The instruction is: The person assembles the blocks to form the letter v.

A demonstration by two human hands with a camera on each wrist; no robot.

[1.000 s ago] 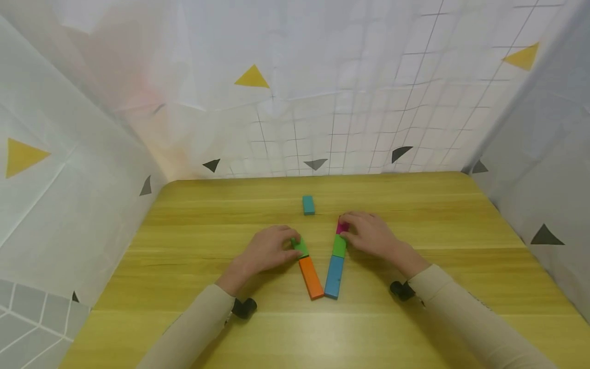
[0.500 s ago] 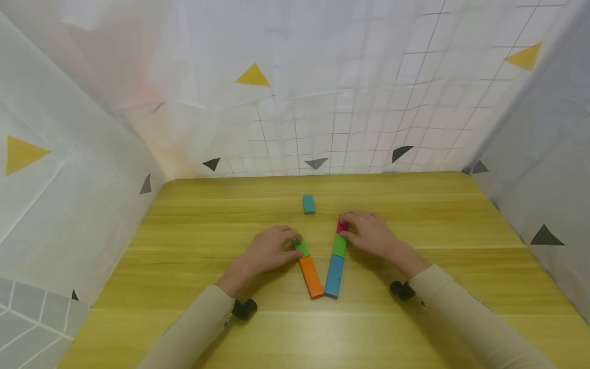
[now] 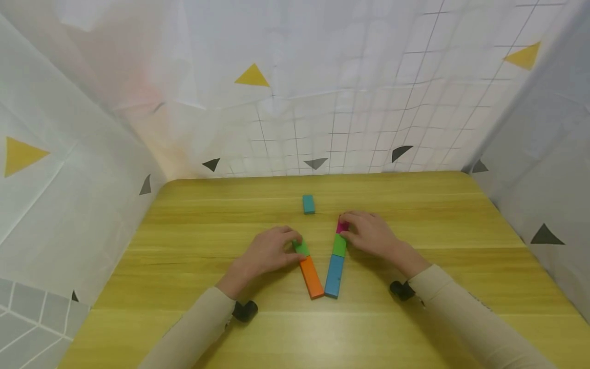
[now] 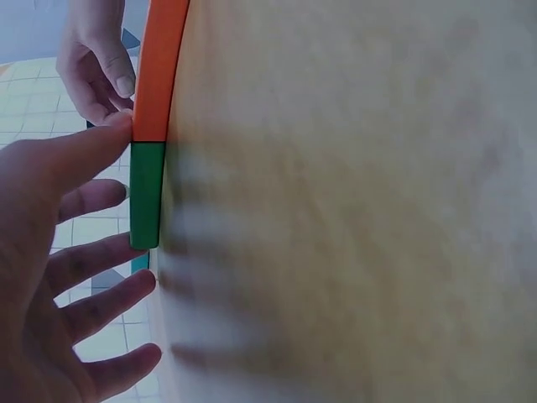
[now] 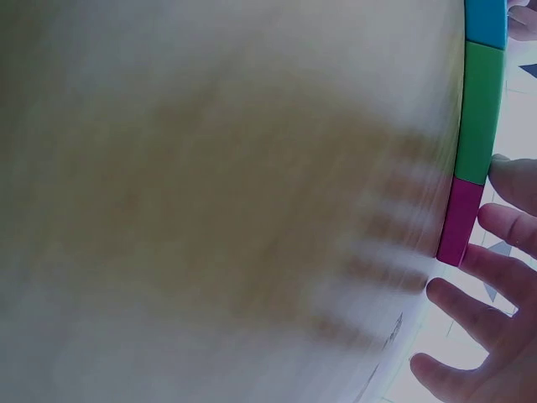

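Note:
Two rows of blocks form a V on the table in the head view. My left hand (image 3: 271,250) holds a green block (image 3: 301,248), its fingers at the far end and its thumb by the joint with an orange block (image 3: 312,279). In the left wrist view, the green block (image 4: 146,195) meets the orange block end to end. My right hand (image 3: 374,237) holds a magenta block (image 5: 459,220) at the far end of the other row, its thumb near the seam with a second green block (image 3: 339,245). A blue block (image 3: 334,277) lies nearest me in that row.
A teal block (image 3: 309,204) lies alone farther back, beyond the gap between the rows. The wooden table (image 3: 295,333) ends at a white patterned sheet (image 3: 295,128) behind, with more sheeting at both sides. Dark wrist cameras sit under both sleeves.
My left thumb has slid toward me, from the side of the green block to its joint with the orange block. The right hand and the other blocks look unmoved.

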